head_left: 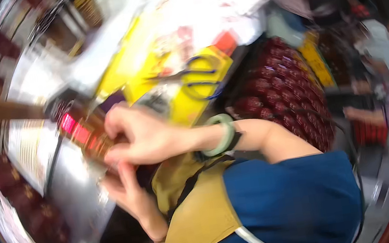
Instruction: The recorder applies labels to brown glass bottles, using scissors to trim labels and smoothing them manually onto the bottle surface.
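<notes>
While both hands (127,156) pinch a dark packet (91,138), scissors (198,74) lie on yellow sheets (200,91).

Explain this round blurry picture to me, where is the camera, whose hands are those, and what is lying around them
This is one wide fisheye view from a camera worn on a person's head, looking down, so edges bend. The two bare hands are the wearer's own. The right hand, with a pale green bangle on its wrist, meets the left hand over a small dark red packet; the blur hides the exact grip. Beyond lie blue-handled scissors on a yellow sheet, and rows of dark red boxes.
</notes>
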`<act>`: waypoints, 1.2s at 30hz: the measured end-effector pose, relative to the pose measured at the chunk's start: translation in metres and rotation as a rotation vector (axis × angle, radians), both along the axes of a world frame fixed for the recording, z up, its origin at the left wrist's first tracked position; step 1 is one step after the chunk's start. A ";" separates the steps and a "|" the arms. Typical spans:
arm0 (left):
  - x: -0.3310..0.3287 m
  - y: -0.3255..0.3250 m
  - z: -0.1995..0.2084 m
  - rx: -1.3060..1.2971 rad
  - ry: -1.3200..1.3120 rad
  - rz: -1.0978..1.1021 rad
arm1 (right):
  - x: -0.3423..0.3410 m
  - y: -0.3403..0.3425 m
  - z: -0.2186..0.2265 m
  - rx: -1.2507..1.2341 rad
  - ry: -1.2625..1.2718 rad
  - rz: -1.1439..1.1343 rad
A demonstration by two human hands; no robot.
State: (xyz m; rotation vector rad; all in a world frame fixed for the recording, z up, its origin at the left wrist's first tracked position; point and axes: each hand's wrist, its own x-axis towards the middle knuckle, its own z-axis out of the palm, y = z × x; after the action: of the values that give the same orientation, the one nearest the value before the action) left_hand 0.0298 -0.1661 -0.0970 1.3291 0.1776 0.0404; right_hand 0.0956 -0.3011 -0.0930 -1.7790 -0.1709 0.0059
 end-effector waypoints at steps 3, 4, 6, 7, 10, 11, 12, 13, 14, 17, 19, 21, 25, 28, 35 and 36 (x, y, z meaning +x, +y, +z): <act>0.002 -0.005 0.004 0.106 0.084 0.030 | 0.002 -0.001 0.000 -0.032 0.023 0.002; 0.002 -0.007 0.003 0.119 0.088 0.078 | 0.001 -0.003 0.000 -0.003 0.008 -0.013; 0.002 -0.008 0.000 0.230 0.131 0.090 | 0.001 -0.004 0.000 0.008 0.030 -0.007; 0.001 -0.007 -0.001 0.261 0.135 0.127 | 0.000 -0.004 0.000 -0.018 0.060 -0.001; -0.003 -0.008 -0.006 0.642 -0.392 0.202 | 0.002 -0.010 -0.003 0.092 0.028 0.032; -0.004 -0.006 -0.006 0.611 -0.403 0.218 | 0.002 -0.011 -0.004 0.118 0.053 0.072; -0.005 -0.003 -0.004 0.884 -0.590 0.177 | 0.000 -0.013 -0.005 0.194 0.147 0.102; -0.006 0.001 -0.002 1.153 -0.743 0.149 | 0.000 -0.014 -0.006 0.196 0.145 0.106; -0.006 0.004 -0.001 1.341 -0.778 0.102 | -0.001 -0.014 -0.007 0.242 0.155 0.093; -0.003 0.011 -0.001 1.374 -0.782 0.091 | -0.003 -0.015 -0.007 0.271 0.160 0.087; -0.001 0.013 -0.003 1.352 -0.759 0.107 | -0.003 -0.014 -0.008 0.240 0.144 0.095; 0.001 0.015 -0.004 1.455 -0.745 0.087 | -0.001 -0.013 -0.009 0.208 0.118 0.081; 0.002 0.015 -0.007 1.434 -0.770 0.073 | 0.001 -0.012 -0.014 0.212 0.083 0.078; 0.001 0.012 -0.011 1.384 -0.831 0.135 | 0.002 -0.011 -0.018 0.194 0.053 0.081; -0.002 0.010 -0.015 1.459 -0.781 0.161 | 0.005 -0.013 -0.019 0.242 0.098 0.087; -0.002 0.009 -0.015 1.489 -0.758 0.155 | 0.006 -0.014 -0.019 0.217 0.099 0.094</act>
State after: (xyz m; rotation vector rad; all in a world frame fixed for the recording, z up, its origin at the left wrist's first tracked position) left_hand 0.0278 -0.1572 -0.1119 2.6440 -0.5143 0.9449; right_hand 0.1012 -0.3154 -0.1122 -1.5492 -0.1763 0.1382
